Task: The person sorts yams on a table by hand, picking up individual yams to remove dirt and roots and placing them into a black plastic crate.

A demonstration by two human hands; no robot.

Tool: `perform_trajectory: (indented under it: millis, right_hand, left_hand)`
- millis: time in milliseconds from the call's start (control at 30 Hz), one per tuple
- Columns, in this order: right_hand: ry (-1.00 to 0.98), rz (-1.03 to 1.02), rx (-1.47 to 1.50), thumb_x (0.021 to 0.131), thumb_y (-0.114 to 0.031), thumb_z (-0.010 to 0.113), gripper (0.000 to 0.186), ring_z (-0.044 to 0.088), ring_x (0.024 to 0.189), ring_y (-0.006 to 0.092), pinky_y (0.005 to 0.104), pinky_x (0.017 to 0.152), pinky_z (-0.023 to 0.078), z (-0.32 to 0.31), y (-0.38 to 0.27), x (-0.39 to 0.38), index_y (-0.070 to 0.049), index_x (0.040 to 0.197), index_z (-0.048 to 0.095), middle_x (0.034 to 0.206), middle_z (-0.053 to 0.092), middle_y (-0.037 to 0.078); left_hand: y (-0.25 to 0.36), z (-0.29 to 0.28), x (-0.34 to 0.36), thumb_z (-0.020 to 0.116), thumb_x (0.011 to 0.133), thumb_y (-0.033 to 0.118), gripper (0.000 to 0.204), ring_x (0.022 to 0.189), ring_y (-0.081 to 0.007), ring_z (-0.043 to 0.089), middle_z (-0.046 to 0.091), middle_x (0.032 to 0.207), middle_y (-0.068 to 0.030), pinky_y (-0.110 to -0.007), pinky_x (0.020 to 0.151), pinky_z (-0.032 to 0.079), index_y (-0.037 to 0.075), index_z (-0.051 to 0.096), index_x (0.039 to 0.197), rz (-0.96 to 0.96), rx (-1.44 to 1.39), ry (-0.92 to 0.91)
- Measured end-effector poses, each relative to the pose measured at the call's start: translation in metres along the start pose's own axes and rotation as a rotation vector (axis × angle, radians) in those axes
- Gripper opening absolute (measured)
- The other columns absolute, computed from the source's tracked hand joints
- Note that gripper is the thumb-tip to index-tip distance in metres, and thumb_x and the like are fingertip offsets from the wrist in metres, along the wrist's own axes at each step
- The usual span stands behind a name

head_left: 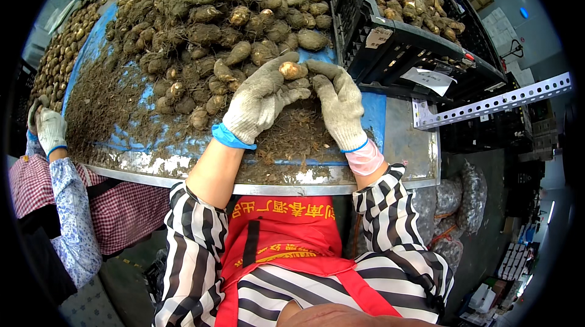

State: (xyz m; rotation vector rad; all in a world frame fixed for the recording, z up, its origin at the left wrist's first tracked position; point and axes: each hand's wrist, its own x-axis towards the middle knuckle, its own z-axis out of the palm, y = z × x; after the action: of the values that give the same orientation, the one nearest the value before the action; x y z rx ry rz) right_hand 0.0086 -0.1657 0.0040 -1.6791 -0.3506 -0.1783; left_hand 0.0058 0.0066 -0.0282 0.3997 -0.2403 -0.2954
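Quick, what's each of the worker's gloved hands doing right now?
Left hand: closed on a tuber.
Right hand: fingers curled beside it; whether it also grips cannot be told.

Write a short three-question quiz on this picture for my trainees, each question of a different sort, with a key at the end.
1. Multiple choice: What shows between the fingers of the striped-sleeved person's left hand and right hand?
a) a knife
b) a tuber
c) a brush

2. True or false: The black crate stands to the left of the large soil-covered pile.

3. Fill in the blank: The apron worn by the striped-sleeved person is mainly ____.

Key:
1. b
2. False; it stands to the right.
3. red
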Motion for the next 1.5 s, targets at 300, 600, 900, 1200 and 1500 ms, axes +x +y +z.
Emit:
perform_trajectory:
  millis: [300,600,900,1200,1500]
  right_hand:
    - [-0.068,0.083,0.115,0.091,-0.003,0.061,0.022,0.064,0.099,0.0171,0.0289,0.088,0.051,0.0,0.0,-0.002,0.005,0.112,0.063,0.111,0.067,0.013]
    - [-0.03,-0.078,-0.068,0.092,-0.006,0.064,0.017,0.065,0.091,0.0154,0.0281,0.084,0.052,0.007,0.001,-0.002,0.004,0.106,0.065,0.097,0.069,0.011]
    - [-0.029,0.127,-0.035,0.092,-0.006,0.063,0.011,0.062,0.085,0.0121,0.0272,0.079,0.05,-0.004,0.007,-0.003,0.0,0.1,0.066,0.093,0.069,0.007]
    - [-0.142,0.077,-0.116,0.092,-0.013,0.059,0.015,0.064,0.085,0.0189,0.0299,0.079,0.05,0.003,-0.002,0.002,-0.001,0.095,0.069,0.094,0.068,0.012]
    - [-0.018,-0.073,-0.286,0.089,-0.007,0.062,0.007,0.063,0.076,0.0202,0.0316,0.073,0.05,-0.006,0.012,-0.004,-0.002,0.092,0.067,0.08,0.066,0.011]
  left_hand:
    - [0.003,0.005,-0.002,0.049,0.099,0.01,0.05,0.11,-0.0298,0.062,0.059,0.122,-0.0185,-0.043,0.09,0.056,-0.008,0.033,0.143,0.005,0.164,0.101]
    - [0.001,0.005,-0.004,0.052,0.099,0.015,0.044,0.107,-0.0273,0.063,0.06,0.121,-0.015,-0.041,0.088,0.057,-0.004,0.043,0.138,0.061,0.228,0.182]
    - [0.002,0.015,-0.005,0.049,0.1,0.014,0.048,0.111,-0.0266,0.061,0.057,0.128,-0.0182,-0.04,0.094,0.054,-0.006,0.035,0.141,-0.003,0.342,0.11]
    - [0.014,0.014,-0.011,0.056,0.098,0.019,0.051,0.106,-0.0233,0.063,0.06,0.125,-0.015,-0.039,0.093,0.053,-0.005,0.04,0.14,-0.002,0.45,0.252]
    - [0.019,0.044,-0.017,0.063,0.094,0.02,0.037,0.095,-0.0124,0.063,0.068,0.11,-0.0098,-0.026,0.083,0.051,-0.002,0.061,0.123,0.005,0.943,0.311]
